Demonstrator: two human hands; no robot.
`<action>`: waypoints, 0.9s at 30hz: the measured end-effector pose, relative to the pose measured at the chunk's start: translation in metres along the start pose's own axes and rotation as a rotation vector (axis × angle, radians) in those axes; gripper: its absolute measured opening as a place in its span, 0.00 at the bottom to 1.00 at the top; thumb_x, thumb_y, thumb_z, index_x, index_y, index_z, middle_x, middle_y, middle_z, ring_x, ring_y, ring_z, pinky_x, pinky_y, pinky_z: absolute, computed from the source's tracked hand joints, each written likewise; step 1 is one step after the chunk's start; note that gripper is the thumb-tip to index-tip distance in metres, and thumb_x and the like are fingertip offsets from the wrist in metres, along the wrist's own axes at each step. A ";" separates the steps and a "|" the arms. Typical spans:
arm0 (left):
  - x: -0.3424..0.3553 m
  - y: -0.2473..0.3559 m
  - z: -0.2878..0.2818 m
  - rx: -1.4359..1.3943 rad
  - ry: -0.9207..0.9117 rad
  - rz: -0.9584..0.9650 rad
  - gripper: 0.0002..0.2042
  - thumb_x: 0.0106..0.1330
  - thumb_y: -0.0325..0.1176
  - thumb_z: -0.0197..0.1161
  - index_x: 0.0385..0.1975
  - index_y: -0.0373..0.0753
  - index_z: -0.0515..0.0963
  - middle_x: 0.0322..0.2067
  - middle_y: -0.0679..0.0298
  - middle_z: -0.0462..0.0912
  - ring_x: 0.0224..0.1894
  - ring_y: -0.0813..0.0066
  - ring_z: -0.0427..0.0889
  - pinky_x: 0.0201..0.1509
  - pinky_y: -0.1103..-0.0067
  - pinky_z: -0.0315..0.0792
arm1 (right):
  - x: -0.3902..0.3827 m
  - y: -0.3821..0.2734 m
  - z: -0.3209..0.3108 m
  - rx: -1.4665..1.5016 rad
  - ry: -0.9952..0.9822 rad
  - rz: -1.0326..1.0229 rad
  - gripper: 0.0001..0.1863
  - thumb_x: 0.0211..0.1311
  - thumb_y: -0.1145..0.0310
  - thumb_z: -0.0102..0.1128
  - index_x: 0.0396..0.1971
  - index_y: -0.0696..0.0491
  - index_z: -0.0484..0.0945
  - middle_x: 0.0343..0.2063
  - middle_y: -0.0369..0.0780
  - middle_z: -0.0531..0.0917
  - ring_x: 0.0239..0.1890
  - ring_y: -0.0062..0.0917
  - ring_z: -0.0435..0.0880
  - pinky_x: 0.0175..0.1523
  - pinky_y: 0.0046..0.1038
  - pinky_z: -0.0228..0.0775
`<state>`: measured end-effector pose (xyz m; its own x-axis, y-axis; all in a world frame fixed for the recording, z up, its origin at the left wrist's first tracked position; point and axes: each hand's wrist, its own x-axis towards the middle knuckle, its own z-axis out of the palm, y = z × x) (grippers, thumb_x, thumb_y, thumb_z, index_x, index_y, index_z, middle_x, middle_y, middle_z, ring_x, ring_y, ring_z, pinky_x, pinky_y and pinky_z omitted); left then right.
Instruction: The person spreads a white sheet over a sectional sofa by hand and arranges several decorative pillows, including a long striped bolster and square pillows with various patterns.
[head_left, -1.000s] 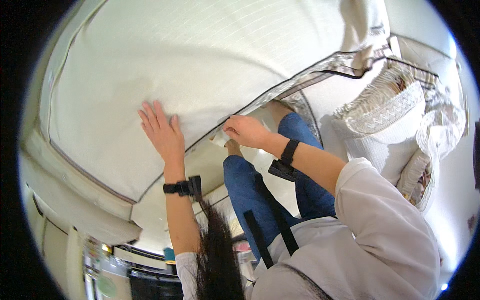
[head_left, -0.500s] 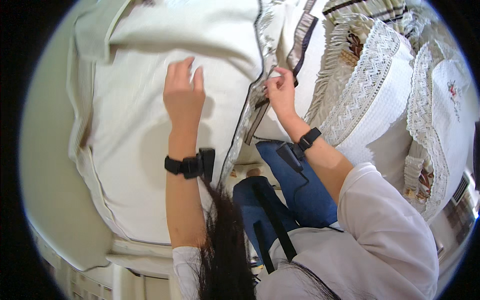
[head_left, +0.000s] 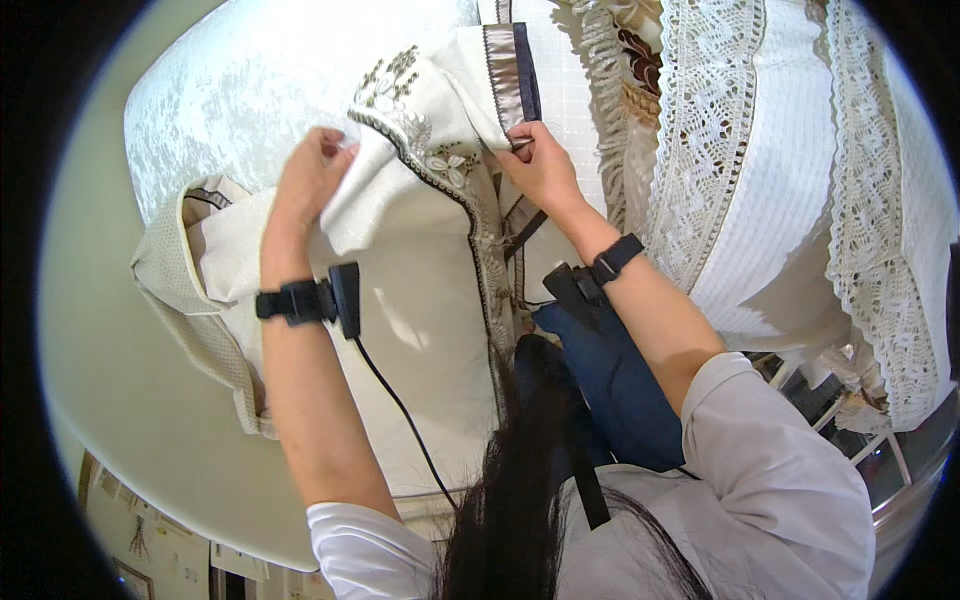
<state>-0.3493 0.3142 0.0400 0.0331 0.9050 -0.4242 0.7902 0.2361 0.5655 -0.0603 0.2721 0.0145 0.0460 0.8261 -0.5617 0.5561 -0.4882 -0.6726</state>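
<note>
A cream cloth (head_left: 400, 290) lies in folds before me, with a dark beaded edge and pale embroidered flowers (head_left: 455, 165) along it. My left hand (head_left: 315, 180) is closed in a pinch on a raised fold of this cloth, left of the flowers. Farther right, my right hand (head_left: 540, 175) pinches the cloth at the near end of its brown satin border strip (head_left: 504, 85). The fingertips of both hands are partly hidden by the fabric.
Shiny white fabric (head_left: 230, 110) spreads over the rounded pale surface (head_left: 100, 330) behind the cloth. A bunched beige textured part (head_left: 190, 300) lies at the left. White lace-edged textiles (head_left: 720, 170) hang at the right, beside a fringed piece (head_left: 603, 110).
The cream cloth has been drawn back and folded, baring shiny white fabric at the far left. My left hand has moved left and closed on the cloth. The right hand shifted slightly left.
</note>
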 end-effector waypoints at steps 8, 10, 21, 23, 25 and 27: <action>-0.110 0.089 0.041 0.094 0.092 0.444 0.10 0.54 0.30 0.61 0.31 0.34 0.69 0.23 0.54 0.72 0.28 0.52 0.71 0.33 0.66 0.68 | -0.028 -0.078 -0.026 -0.171 0.340 -0.967 0.11 0.52 0.70 0.56 0.36 0.53 0.76 0.37 0.43 0.76 0.44 0.36 0.74 0.51 0.38 0.61; -0.128 0.079 0.042 0.102 -0.007 0.472 0.09 0.53 0.30 0.61 0.31 0.35 0.71 0.26 0.55 0.74 0.31 0.54 0.74 0.36 0.66 0.69 | -0.041 -0.077 -0.023 -0.221 0.278 -1.025 0.08 0.52 0.67 0.56 0.31 0.53 0.78 0.34 0.41 0.78 0.42 0.34 0.75 0.54 0.40 0.57; -0.080 -0.004 0.004 0.338 -0.005 0.099 0.26 0.51 0.32 0.66 0.52 0.39 0.69 0.42 0.53 0.77 0.45 0.58 0.74 0.50 0.71 0.69 | -0.082 -0.015 0.007 -0.738 -0.060 -0.522 0.14 0.53 0.67 0.56 0.40 0.51 0.72 0.33 0.41 0.79 0.38 0.36 0.79 0.41 0.38 0.69; -0.087 0.005 0.002 0.277 -0.118 0.058 0.27 0.50 0.31 0.65 0.53 0.38 0.69 0.41 0.53 0.78 0.43 0.59 0.76 0.48 0.72 0.70 | -0.080 -0.022 0.001 -0.690 -0.041 -0.495 0.17 0.53 0.67 0.56 0.44 0.51 0.70 0.32 0.42 0.80 0.37 0.37 0.79 0.40 0.38 0.70; -0.096 -0.007 0.004 0.224 -0.247 0.063 0.29 0.48 0.32 0.64 0.54 0.37 0.67 0.35 0.54 0.80 0.36 0.61 0.78 0.44 0.74 0.71 | -0.075 -0.032 0.000 -0.622 -0.044 -0.498 0.28 0.53 0.65 0.57 0.55 0.51 0.63 0.29 0.46 0.81 0.36 0.39 0.80 0.40 0.38 0.70; -0.111 -0.016 0.009 0.245 -0.330 0.034 0.28 0.47 0.33 0.63 0.53 0.38 0.68 0.35 0.54 0.80 0.35 0.61 0.79 0.42 0.74 0.73 | -0.068 -0.041 0.001 -0.623 -0.108 -0.452 0.31 0.53 0.63 0.58 0.58 0.51 0.61 0.29 0.46 0.81 0.37 0.39 0.80 0.40 0.38 0.70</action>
<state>-0.3603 0.2065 0.0713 0.2243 0.7392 -0.6351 0.9065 0.0809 0.4143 -0.0869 0.2361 0.0799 -0.3596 0.8599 -0.3623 0.8669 0.1642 -0.4707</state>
